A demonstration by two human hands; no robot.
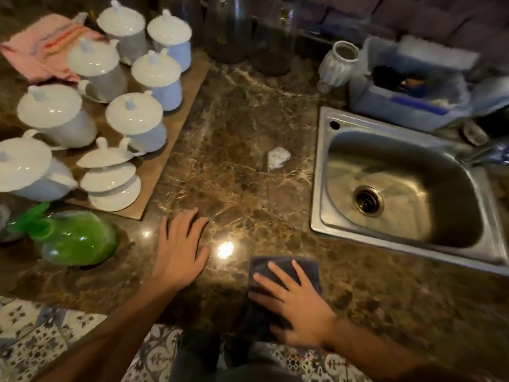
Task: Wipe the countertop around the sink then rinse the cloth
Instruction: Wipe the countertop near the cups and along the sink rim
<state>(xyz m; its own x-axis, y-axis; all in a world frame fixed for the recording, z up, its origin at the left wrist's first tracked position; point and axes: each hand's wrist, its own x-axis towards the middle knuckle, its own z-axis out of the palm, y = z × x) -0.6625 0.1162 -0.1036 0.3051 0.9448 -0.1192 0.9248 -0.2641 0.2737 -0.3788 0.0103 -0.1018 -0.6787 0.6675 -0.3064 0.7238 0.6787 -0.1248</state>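
Pressing flat on a dark blue-grey cloth (278,271), the right hand (294,304) lies spread with fingers straight at the tabletop's (237,150) near edge, gripping nothing; the cloth is folded into a rough square under the fingers, and a darker part of it hangs over the edge below the palm. The left hand (180,249) rests open and flat on the bare brown marbled stone just beside it, holding nothing. A steel sink (325,172) is set into the tabletop toward its right edge, its basin dry-looking with a round drain (369,200) in the middle. A small white scrap (278,158) lies on the stone near the sink's left rim.

White lidded pots (132,117) crowd a brown mat (176,139) at the left edge, several cut off by the frame. A green plastic bottle (77,238) lies on its side near them, its cap blurred. At the far edge stand dark glass jars (231,28), too dim to make out, and a blue tub (407,86) with blurred contents. No writing can be read anywhere.
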